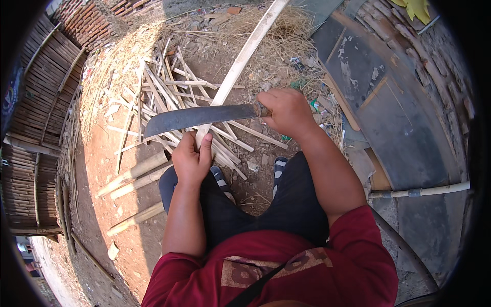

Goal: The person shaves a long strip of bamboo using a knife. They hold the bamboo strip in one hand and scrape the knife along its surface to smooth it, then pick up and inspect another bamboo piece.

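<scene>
My right hand is closed round the handle of a machete. Its broad dark blade points left and lies across a long pale bamboo strip, just above my left hand. The strip slants away from me toward the upper right and leaves the top of the picture. My left hand grips the near end of the strip, thumb on one side and fingers on the other. Whether the blade has cut into the strip I cannot tell. Beyond and below the blade, a loose pile of split bamboo strips lies on the ground.
Several thicker bamboo pieces lie on the dirt at left. Dry straw and litter spread at the back. Dark weathered boards and a pale pole lie at right. A bamboo slat wall stands at far left.
</scene>
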### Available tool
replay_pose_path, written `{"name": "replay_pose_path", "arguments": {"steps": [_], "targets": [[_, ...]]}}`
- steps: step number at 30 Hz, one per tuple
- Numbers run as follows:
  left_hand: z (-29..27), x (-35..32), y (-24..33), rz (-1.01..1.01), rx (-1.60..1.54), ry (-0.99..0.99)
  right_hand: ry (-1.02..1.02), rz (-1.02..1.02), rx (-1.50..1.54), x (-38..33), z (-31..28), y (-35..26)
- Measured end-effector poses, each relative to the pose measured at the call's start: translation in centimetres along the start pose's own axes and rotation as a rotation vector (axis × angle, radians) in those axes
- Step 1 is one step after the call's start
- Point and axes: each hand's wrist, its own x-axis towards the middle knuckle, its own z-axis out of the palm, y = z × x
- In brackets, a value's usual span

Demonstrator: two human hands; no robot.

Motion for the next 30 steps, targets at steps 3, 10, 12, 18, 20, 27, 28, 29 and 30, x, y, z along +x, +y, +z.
{"name": "replay_pose_path", "arguments": {"steps": [3,10,12,18,20,27,28,29,30], "targets": [[-0.7,0.3,0.1,-0.049,0.023,-0.001,-0.008,0.135,0.01,0.3,-0.2,1.3],[0.0,0.3,-0.3,-0.042,0.03,-0.019,0.033,0.208,0.062,0.1,0.1,1.9],[0.2,0.4,-0.3,-0.049,-0.002,-0.063,-0.015,0.076,0.029,0.1,0.5,1.1],[-0.8,0.9,-0.5,-0.194,-0.095,-0.13,-0.095,0.467,0.223,0.9,0.0,4.5],[-0.6,0.5,-0.7,-0.123,0.018,-0.133,-0.032,0.475,0.169,1.1,-0.4,5.3],[0.0,0.6,-0.4,-0.088,0.072,-0.159,-0.19,0.086,-0.067,0.2,0.3,0.9],[-0.2,0.6,-0.2,-0.077,0.052,-0.168,-0.217,0.151,-0.028,0.4,0.1,1.2],[-0.4,0.7,-0.2,-0.072,0.049,-0.161,-0.248,0.22,0.012,0.4,-0.3,1.6],[-0.7,0.9,-0.2,-0.067,0.046,-0.154,-0.28,0.29,0.052,0.5,-0.6,2.2]]}}
